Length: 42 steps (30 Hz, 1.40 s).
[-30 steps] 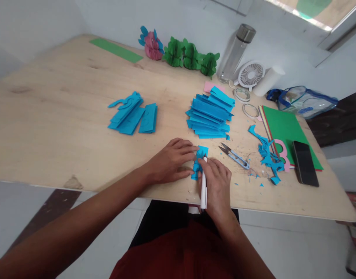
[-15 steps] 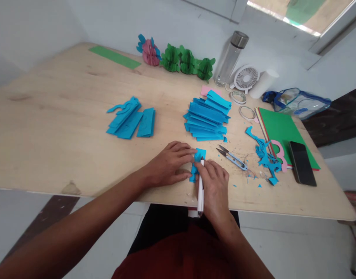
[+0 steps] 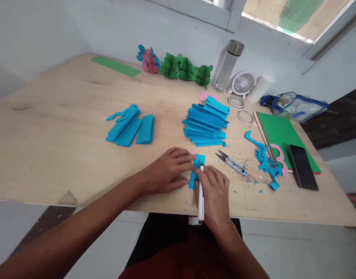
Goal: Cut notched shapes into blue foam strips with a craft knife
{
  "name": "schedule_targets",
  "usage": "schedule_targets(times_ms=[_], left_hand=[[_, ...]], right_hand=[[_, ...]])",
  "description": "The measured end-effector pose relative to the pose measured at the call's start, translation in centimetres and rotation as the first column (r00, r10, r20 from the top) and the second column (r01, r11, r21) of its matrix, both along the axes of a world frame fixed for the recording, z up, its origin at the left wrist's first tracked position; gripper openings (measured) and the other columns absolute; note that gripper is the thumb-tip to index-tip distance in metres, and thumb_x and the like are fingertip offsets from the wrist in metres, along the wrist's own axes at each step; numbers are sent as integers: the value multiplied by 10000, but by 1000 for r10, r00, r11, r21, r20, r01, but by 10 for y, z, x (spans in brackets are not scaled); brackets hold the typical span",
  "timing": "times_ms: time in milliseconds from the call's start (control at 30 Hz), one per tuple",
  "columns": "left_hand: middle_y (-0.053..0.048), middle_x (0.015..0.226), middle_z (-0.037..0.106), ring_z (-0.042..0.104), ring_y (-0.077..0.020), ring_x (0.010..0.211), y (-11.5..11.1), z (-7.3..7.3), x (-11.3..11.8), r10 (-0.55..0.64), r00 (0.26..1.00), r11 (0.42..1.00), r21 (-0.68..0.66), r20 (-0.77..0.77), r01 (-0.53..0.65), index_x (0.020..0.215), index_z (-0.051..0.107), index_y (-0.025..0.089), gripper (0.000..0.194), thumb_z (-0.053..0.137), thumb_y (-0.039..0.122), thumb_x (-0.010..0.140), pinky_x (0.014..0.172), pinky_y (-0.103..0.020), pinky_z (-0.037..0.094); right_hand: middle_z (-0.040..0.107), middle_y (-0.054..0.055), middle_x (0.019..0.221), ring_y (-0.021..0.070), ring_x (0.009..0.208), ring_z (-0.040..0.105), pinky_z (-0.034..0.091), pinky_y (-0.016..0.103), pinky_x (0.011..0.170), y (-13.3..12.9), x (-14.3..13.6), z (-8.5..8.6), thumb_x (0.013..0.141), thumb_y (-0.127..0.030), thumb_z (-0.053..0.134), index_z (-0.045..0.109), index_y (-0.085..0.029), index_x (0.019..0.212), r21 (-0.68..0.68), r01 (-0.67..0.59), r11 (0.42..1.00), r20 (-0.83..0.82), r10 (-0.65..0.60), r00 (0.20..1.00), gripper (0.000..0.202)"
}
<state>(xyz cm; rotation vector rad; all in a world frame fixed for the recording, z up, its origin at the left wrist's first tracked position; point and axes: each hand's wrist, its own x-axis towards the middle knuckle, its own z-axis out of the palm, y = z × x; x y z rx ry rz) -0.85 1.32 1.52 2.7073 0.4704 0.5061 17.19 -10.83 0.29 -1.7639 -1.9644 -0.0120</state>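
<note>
A small blue paper piece lies near the table's front edge, partly covered by my fingers. My left hand rests flat from the left, fingers stretched out, with the fingertips at the paper's left edge. From the right, my right hand grips a white marker, its dark tip pointing up over the paper. Whether the tip touches the paper I cannot tell. Thread snips lie just right of that hand. Beyond the hands is a stack of folded blue paper strips, and more folded blue pieces lie to the left.
Blue paper scraps, a phone and green sheets occupy the right side. Along the wall stand green paper shapes, a pink one, a glass bottle and a small fan. Tape rolls lie nearby.
The view has tilted up slightly, so the table appears lower. Both hands keep nearly the same place at the paper, and the marker is still in my right hand.
</note>
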Motion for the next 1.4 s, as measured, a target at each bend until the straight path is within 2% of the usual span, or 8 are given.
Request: schedule_targets(times_ms=[267,500,633,1033,1133,1233,1300,1400], left_hand=[[-127,1445,545,478,-324,1305,14,2,-4,-129,988,989,67,-84,135,1339,548,222,433,543,361,929,1112,-533,342],[-106,1481,510,374,-345,1412,28,-2,-9,-202,974,974,84,-103,211,1372,525,263,471,545,409,925,1169,-565,267],[-122,1508,478,321,-344,1458,31,-3,-10,-230,969,969,75,-87,237,1360,539,248,462,546,417,930,1179,-558,259],[-90,1496,502,363,-326,1441,33,-5,-14,-238,967,971,-6,-88,238,1300,580,260,400,562,405,928,1187,-526,251],[-93,1502,495,372,-321,1436,33,-5,-14,-229,971,973,-14,-72,229,1294,580,261,395,564,399,925,1188,-519,250],[-100,1509,485,384,-321,1428,33,-4,-13,-230,971,973,-26,-66,229,1270,593,256,371,553,403,931,1185,-513,252],[-107,1509,483,385,-326,1427,34,-3,-13,-235,970,972,-34,-67,233,1250,603,250,352,541,401,938,1182,-517,250],[-114,1508,484,378,-331,1430,33,-2,-13,-233,970,972,-37,-64,231,1234,610,245,338,540,396,939,1180,-521,244]], right_hand=[[683,66,1255,270,1229,512,321,416,1001,0,0,0,992,-165,467,617,-236,1256,9,1,1000,26,-1,1000,312],[688,67,1248,281,1217,528,334,420,987,1,-1,1,984,-162,476,619,-239,1251,5,6,1000,53,-6,999,313],[687,66,1250,279,1216,532,336,425,984,0,-1,1,986,-148,465,623,-238,1238,-1,4,1000,60,-4,998,310],[704,72,1210,287,1219,558,363,450,993,2,-6,8,983,-166,463,629,-236,1223,-33,29,999,22,-28,999,299],[718,75,1165,277,1175,594,388,446,986,2,-3,11,975,-184,476,625,-226,1227,8,15,1000,-47,-15,999,295],[714,78,1156,239,1076,651,446,420,955,3,3,19,964,-202,501,601,-226,1277,17,9,1000,-237,-5,971,329],[715,79,1120,226,1043,665,507,384,880,6,7,25,970,-220,501,625,-230,1245,-33,51,998,-404,-60,913,303],[735,44,1000,200,947,693,553,338,813,16,8,31,963,-252,523,685,-249,1114,-102,45,994,-584,-97,806,222]])
